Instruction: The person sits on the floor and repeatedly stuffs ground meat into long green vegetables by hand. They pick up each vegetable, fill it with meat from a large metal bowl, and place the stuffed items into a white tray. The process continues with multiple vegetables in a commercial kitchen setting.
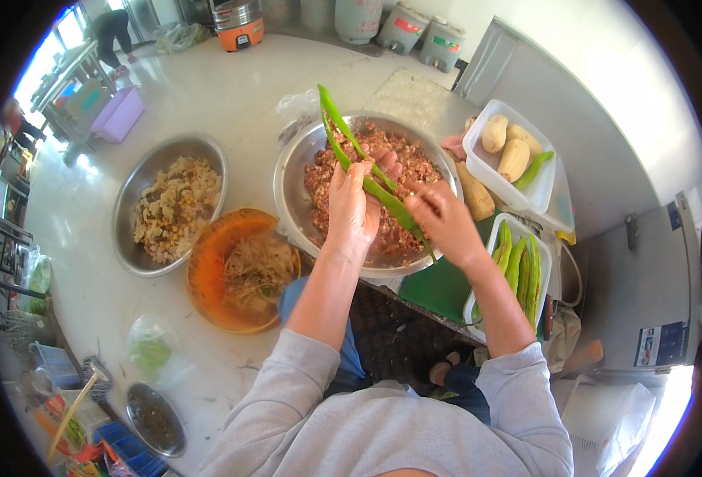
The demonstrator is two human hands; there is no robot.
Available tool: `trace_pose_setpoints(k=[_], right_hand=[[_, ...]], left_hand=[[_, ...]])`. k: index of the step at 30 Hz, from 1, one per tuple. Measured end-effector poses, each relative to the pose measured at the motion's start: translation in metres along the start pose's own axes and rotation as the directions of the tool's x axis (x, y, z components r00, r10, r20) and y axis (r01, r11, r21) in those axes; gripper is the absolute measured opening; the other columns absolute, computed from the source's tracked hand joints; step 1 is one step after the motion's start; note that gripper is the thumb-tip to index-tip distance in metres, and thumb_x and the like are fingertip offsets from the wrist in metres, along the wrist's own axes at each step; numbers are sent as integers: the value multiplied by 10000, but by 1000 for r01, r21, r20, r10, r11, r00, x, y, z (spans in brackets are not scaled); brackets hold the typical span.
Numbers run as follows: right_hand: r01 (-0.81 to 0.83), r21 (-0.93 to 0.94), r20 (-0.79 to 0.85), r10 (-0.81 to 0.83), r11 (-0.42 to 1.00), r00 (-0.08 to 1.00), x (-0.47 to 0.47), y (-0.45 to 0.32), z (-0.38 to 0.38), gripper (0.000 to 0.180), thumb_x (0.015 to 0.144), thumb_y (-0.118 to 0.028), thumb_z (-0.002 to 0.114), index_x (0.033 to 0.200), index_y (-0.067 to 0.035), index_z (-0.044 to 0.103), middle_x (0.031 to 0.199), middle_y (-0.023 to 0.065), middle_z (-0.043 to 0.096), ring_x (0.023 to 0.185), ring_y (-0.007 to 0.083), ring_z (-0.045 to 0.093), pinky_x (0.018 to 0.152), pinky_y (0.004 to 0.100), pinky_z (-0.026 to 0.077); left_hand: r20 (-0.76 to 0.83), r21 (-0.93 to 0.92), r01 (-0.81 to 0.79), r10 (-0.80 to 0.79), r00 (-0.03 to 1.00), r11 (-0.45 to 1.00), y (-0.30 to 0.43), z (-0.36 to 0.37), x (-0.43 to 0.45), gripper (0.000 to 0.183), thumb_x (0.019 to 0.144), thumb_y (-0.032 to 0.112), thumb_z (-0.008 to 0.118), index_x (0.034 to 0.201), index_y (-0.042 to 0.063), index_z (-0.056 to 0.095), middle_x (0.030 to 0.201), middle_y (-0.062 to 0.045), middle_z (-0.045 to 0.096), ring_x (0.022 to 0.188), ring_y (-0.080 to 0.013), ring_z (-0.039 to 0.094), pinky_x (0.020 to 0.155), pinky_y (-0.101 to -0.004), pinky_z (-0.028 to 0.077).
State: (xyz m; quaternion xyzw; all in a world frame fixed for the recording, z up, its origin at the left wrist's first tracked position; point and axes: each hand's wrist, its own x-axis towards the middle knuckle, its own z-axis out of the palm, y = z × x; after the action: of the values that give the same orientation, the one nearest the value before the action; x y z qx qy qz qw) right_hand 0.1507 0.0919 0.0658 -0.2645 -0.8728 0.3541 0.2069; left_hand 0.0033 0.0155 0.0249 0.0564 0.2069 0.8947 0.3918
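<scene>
My left hand (352, 206) grips a long green pepper (395, 207) that is slit lengthwise, its two sides spread apart toward the far end. Bits of the meat mixture cling inside the slit. The bent fingers of my right hand (446, 219) are at the pepper's near part; their tips are partly hidden, so I cannot tell whether they grip it. Both hands are over a large steel bowl (293, 179) of minced meat mixture (410, 149). To the right, several long green peppers (516, 262) lie in a white plastic tray (473, 298), some with filling showing along their slits.
A green cutting board (425, 292) lies under the tray. Behind it, a white tub (475, 146) holds pale vegetables (513, 160) and a green pepper (533, 170). On the left are a steel basin (125, 241) of chopped food and an orange basin (205, 268). A person (112, 36) bends far off.
</scene>
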Motion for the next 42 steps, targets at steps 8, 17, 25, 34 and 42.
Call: trace_pose_setpoints(k=[8, 17, 25, 34, 42], right_hand=[[194, -224, -13, -202, 955, 979, -14, -10, 21, 671, 966, -407, 706, 1466, 5, 532, 1112, 227, 553, 1072, 396, 584, 951, 470, 491], [223, -412, 61, -217, 883, 974, -3, -27, 7, 668, 938, -396, 739, 1514, -118, 543, 1112, 180, 553, 1058, 367, 566, 920, 467, 491], [33, 81, 168, -46, 996, 985, 5, -19, -13, 453, 1027, -258, 653, 1426, -49, 607, 1102, 112, 648, 1060, 229, 609, 961, 354, 503], [37, 508, 73, -86, 861, 994, 39, -20, 5, 336, 993, 58, 474, 1301, 30, 605, 1117, 102, 686, 1083, 170, 662, 975, 314, 523], [186, 257, -70, -173, 948, 982, 44, -13, 19, 351, 917, 112, 562, 1241, 4, 644, 1074, 146, 720, 988, 240, 730, 901, 363, 574]], left_hand=[[-2, 38, 43, -43, 999, 998, 1, 0, -5, 252, 1031, 66, 562, 1278, 27, 536, 1192, -190, 665, 1089, -329, 690, 899, -467, 619], [-43, 104, 78, -74, 996, 992, -2, 3, -6, 223, 1027, 64, 540, 1243, 12, 551, 1159, -185, 681, 1061, -318, 696, 928, -474, 617], [-17, 40, 45, -44, 999, 998, -3, 2, -1, 243, 1021, 33, 519, 1261, 2, 541, 1141, -182, 663, 1056, -293, 693, 925, -464, 631], [0, 157, 115, -116, 993, 981, 1, 9, -8, 201, 1052, 46, 456, 1220, 44, 568, 1103, -102, 644, 1005, -196, 651, 820, -397, 582], [-36, 225, 81, -75, 997, 971, -2, 14, -10, 261, 1054, 45, 402, 1266, 29, 552, 1129, -101, 638, 1024, -190, 642, 892, -384, 552]])
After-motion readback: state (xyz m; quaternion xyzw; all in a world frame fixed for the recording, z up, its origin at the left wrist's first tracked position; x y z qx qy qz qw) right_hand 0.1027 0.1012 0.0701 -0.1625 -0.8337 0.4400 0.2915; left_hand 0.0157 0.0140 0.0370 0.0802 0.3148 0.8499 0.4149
